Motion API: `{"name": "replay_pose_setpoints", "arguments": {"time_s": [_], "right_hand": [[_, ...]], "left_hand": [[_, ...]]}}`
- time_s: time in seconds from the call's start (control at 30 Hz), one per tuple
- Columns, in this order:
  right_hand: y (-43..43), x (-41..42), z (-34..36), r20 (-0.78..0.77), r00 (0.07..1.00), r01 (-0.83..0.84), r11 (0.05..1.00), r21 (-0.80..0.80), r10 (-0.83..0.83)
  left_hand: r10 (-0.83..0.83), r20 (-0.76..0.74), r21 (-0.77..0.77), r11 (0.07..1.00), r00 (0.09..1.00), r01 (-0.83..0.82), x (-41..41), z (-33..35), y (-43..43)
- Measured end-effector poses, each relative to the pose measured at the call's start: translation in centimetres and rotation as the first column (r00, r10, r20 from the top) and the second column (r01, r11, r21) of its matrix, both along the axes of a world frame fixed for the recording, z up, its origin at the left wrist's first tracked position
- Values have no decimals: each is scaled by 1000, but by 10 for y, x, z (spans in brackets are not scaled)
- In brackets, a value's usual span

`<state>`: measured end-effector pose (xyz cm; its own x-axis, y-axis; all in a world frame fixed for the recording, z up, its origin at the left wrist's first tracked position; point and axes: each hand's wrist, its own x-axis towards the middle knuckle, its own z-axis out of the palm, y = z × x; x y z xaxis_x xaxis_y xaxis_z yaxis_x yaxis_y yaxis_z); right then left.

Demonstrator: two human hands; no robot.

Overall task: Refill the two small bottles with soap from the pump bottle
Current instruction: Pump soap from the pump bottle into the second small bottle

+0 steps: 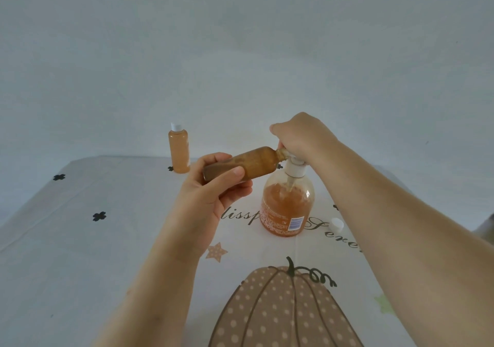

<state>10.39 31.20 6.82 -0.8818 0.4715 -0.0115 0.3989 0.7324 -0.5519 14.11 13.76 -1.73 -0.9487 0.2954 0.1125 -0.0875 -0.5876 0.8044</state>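
Note:
A clear pump bottle [288,207] with orange soap stands at the table's middle. My left hand [211,189] grips an uncapped small bottle [248,163] that looks full of soap. I hold it almost level, its mouth at the pump spout. My right hand [299,135] rests on top of the white pump head [295,166], fingers curled over it. A second small bottle [179,150], capped in white and full of orange soap, stands upright at the far left of the table.
A loose white cap [336,224] lies on the cloth to the right of the pump bottle. The table [80,239] carries a white cloth printed with a pumpkin, stars and lettering. A plain wall runs behind the far edge.

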Motion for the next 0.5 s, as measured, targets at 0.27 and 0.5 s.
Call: {"name": "replay_pose_setpoints", "arguments": {"time_s": [0.27,0.5], "right_hand": [[-2,4,13,-85,996,38,994,100,-30],[-3,3,12,12,1000,-8,999,52,8]], "left_hand": [[-63,20,89,994,998,61,2,3,-2],[-52,26,73,996,998,50,1,3,-3]]}}
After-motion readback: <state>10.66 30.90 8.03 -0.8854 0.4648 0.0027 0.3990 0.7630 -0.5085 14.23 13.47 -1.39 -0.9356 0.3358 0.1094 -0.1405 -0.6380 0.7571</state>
